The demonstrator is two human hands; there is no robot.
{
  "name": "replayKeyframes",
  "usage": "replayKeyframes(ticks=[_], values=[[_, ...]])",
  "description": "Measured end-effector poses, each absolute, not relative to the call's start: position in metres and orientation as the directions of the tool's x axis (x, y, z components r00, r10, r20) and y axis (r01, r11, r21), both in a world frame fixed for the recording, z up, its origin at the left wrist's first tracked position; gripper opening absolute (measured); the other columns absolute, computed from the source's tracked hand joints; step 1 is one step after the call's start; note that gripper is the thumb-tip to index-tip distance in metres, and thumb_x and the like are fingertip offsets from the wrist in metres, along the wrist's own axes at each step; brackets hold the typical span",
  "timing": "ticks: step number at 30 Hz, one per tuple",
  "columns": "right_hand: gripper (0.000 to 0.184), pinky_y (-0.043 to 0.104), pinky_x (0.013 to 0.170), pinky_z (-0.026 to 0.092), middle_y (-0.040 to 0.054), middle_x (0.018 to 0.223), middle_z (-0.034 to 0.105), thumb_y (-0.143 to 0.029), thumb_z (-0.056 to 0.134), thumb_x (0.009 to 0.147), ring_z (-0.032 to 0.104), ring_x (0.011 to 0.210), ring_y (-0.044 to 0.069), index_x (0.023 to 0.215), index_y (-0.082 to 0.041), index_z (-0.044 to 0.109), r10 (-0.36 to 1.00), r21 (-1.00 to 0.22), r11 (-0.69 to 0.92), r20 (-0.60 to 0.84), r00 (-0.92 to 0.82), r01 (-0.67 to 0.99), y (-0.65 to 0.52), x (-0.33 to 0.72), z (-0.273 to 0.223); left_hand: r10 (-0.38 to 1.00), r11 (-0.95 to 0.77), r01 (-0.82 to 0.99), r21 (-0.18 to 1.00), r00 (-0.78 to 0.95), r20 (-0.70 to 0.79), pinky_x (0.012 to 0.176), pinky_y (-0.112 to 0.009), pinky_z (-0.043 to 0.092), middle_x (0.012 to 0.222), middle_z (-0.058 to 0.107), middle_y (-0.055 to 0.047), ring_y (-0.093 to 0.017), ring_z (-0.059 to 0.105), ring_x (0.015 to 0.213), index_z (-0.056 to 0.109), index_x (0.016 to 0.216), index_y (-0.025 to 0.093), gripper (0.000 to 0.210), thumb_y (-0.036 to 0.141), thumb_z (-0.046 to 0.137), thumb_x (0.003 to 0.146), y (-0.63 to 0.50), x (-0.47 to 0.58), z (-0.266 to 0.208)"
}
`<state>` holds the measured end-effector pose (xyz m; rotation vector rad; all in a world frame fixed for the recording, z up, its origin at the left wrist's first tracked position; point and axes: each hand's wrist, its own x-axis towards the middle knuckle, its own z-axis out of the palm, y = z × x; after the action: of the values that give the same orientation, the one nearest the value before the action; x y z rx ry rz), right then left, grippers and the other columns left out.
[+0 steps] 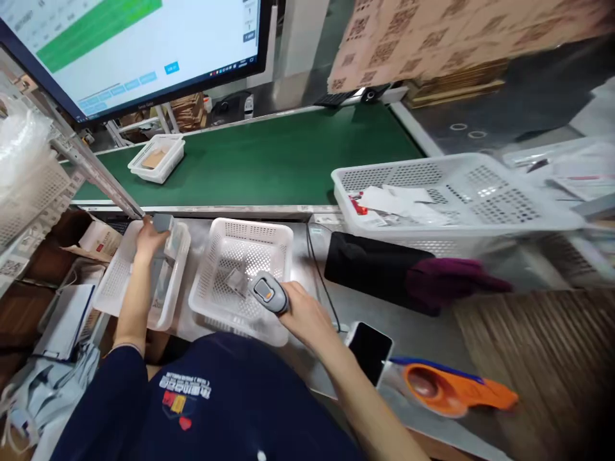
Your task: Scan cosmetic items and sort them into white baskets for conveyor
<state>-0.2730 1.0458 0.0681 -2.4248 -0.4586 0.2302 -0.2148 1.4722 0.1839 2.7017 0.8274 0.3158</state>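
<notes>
Over two white baskets, right hand [307,315] grips a scanner [268,292]; left hand [150,238] clasps a blurred grey item [163,222].

Packing warehouse: conveyor belt [269,160], baskets [461,192]

bench: grey metal worktop [423,333] — runs along the near side of the belt
conveyor: green belt [269,160], pale rails on both edges
screen: large monitor [129,45] at top left, lit white with a green bar
floor: dark grey [528,102], beyond the belt
stack: brown cartons [432,38] with QR prints — on a pallet
light: even indoor
</notes>
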Motion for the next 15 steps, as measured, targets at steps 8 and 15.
replayKeyframes(ticks=[8,15], values=[[0.028,0.037,0.082,0.054,0.0124,0.113,0.077,-0.034,0.07,0.088,0.074,0.098,0.03,0.111,-0.02,0.074,0.429,-0.758,-0.514,0.177,0.886,0.401,1.029,-0.241,0.115,-0.082,-0.936,-0.242,0.254,0.856,0.51,0.131,-0.052,0.049,0.155,0.068,-0.017,-0.034,0.066,0.145,0.058,0.152,0.02,0.073,0.018,0.085,0.084,1.466,-0.252,0.209],[0.035,0.038,0.09,0.058,0.0077,0.109,0.084,-0.035,0.079,0.076,0.078,0.104,0.032,0.107,-0.019,0.078,0.601,-0.861,-0.394,0.024,0.799,0.321,1.022,-0.217,0.159,-0.741,-0.666,-0.67,-0.328,0.643,0.193,0.13,-0.049,0.049,0.152,0.075,-0.012,-0.028,0.068,0.148,0.072,0.149,0.028,0.052,0.008,0.062,0.102,1.434,-0.249,0.164]])
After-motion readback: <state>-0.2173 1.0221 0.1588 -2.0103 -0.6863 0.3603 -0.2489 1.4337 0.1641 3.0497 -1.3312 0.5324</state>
